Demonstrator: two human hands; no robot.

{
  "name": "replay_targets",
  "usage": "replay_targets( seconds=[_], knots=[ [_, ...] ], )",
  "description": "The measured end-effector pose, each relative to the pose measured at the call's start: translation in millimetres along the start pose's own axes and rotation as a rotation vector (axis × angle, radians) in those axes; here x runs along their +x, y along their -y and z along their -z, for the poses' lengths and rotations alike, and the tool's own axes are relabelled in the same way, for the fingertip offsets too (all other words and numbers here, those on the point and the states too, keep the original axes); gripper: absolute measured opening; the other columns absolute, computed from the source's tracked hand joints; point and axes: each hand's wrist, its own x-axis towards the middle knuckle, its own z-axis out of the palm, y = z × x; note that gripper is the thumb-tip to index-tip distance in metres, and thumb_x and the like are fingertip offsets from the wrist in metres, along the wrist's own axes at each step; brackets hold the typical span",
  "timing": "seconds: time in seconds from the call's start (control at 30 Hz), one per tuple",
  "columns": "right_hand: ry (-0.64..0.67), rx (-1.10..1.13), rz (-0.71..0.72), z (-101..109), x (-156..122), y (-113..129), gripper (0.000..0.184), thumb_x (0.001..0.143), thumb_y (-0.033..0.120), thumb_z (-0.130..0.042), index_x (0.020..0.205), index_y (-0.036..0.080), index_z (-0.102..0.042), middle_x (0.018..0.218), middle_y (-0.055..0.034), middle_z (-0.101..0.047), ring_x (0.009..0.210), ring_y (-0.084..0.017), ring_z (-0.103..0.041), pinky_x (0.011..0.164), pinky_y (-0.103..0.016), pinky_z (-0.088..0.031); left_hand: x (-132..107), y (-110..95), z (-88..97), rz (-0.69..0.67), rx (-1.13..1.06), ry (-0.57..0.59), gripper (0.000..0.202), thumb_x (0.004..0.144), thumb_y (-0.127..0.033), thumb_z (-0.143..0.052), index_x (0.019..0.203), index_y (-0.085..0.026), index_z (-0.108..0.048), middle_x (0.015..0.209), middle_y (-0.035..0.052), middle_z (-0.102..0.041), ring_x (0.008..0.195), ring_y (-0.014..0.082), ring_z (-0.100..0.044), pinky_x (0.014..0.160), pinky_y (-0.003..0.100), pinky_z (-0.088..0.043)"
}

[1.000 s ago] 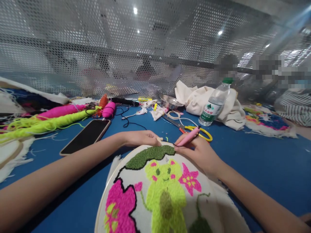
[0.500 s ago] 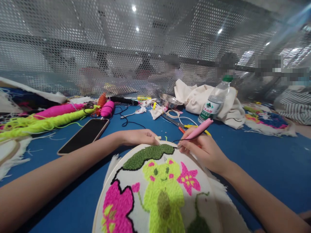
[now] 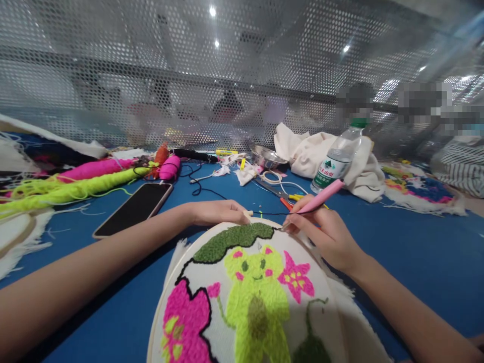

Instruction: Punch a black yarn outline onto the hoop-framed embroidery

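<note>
A round embroidery hoop holds white fabric stitched with a yellow-green frog-like figure, pink flowers and a dark green leaf edged in black. My left hand is closed on the hoop's far rim, beside its screw; its fingertips are partly hidden. In my right hand is a pink punch needle, held like a pen. Its tip is at the fabric near the upper right rim, at the end of the black outline. Black yarn runs from the left side to the tool.
On the blue table lie a phone, yellow-green yarn, pink yarn and scissors. Farther back are a metal bowl, cream cloth and a water bottle. A perforated metal screen stands behind.
The punch needle and right hand have shifted slightly right along the rim, and the black yarn now stretches straighter across the top. My left hand keeps its hold; the view has shifted slightly.
</note>
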Motion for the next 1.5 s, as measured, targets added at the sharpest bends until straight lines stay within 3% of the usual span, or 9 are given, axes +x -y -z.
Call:
replay_targets(
  seconds=[0.17,0.33,0.53,0.7,0.83,0.93,1.23,1.5],
  knots=[
    [0.039,-0.121,0.041,2.9,0.3,3.5,0.028,0.089,0.038,-0.048,0.076,0.018,-0.063,0.088,-0.0063,-0.063,0.074,-0.017,-0.063,0.065,-0.028,-0.049,1.1,2.8,1.3,-0.007,-0.002,0.006,0.024,0.076,-0.036,-0.058,0.074,-0.014,-0.066,0.065,0.0023,-0.066,0.05,0.0108,-0.054,0.047,0.021,-0.038],
    [0.028,-0.167,0.09,2.2,2.0,3.2,0.018,0.084,0.035,-0.059,0.074,0.02,-0.064,0.085,-0.004,-0.065,0.076,-0.019,-0.061,0.065,-0.03,-0.047,1.0,1.4,1.0,0.023,-0.023,0.019,0.024,0.076,-0.036,-0.058,0.077,-0.014,-0.067,0.066,0.0035,-0.067,0.052,0.0123,-0.058,0.051,0.022,-0.044],
    [0.205,-0.12,0.125,-2.9,4.5,0.2,0.008,0.081,0.029,-0.063,0.08,0.021,-0.063,0.083,-0.0025,-0.063,0.078,-0.018,-0.059,0.072,-0.032,-0.047,-1.0,-1.0,1.1,0.049,-0.107,0.04,0.021,0.074,-0.035,-0.061,0.074,-0.014,-0.064,0.067,0.0024,-0.067,0.055,0.0127,-0.059,0.055,0.022,-0.046],
    [0.147,-0.169,0.158,-2.5,3.5,-0.2,0.012,0.089,0.027,-0.051,0.084,0.019,-0.06,0.085,-0.0036,-0.062,0.081,-0.017,-0.057,0.073,-0.031,-0.044,1.4,2.1,0.5,0.047,-0.127,-0.018,0.02,0.072,-0.033,-0.06,0.074,-0.014,-0.065,0.063,0.0,-0.065,0.049,0.0108,-0.053,0.049,0.021,-0.041],
    [0.057,-0.154,0.162,0.9,1.1,-3.0,0.02,0.092,0.031,-0.046,0.088,0.018,-0.062,0.088,-0.0051,-0.063,0.082,-0.017,-0.059,0.073,-0.03,-0.045,3.8,5.0,-1.4,-0.009,-0.095,-0.12,0.02,0.072,-0.031,-0.059,0.061,-0.014,-0.059,0.047,-0.0051,-0.05,0.04,0.0076,-0.04,0.04,0.02,-0.03],
    [0.023,-0.153,0.157,3.1,0.5,-4.1,0.024,0.091,0.033,-0.047,0.086,0.018,-0.065,0.09,-0.0061,-0.063,0.086,-0.018,-0.06,0.076,-0.03,-0.045,3.3,5.1,-2.5,-0.023,-0.092,-0.127,0.022,0.072,-0.031,-0.059,0.058,-0.015,-0.056,0.046,-0.0057,-0.045,0.039,0.0066,-0.036,0.038,0.02,-0.027],
    [0.04,-0.172,0.142,5.9,1.9,-2.3,0.025,0.092,0.032,-0.046,0.085,0.019,-0.065,0.089,-0.0058,-0.062,0.085,-0.017,-0.059,0.075,-0.029,-0.045,3.8,4.0,-1.4,-0.01,-0.065,-0.115,0.02,0.071,-0.032,-0.059,0.061,-0.016,-0.06,0.05,-0.0045,-0.053,0.043,0.0084,-0.044,0.041,0.02,-0.031],
    [0.178,-0.223,0.222,2.1,4.7,-1.3,0.008,0.085,0.026,-0.059,0.081,0.02,-0.061,0.083,-0.0026,-0.062,0.079,-0.017,-0.056,0.073,-0.031,-0.042,2.5,5.0,3.0,0.037,-0.106,-0.134,0.017,0.069,-0.032,-0.059,0.064,-0.016,-0.063,0.053,-0.0018,-0.061,0.048,0.0131,-0.054,0.047,0.022,-0.04]
  ],
)
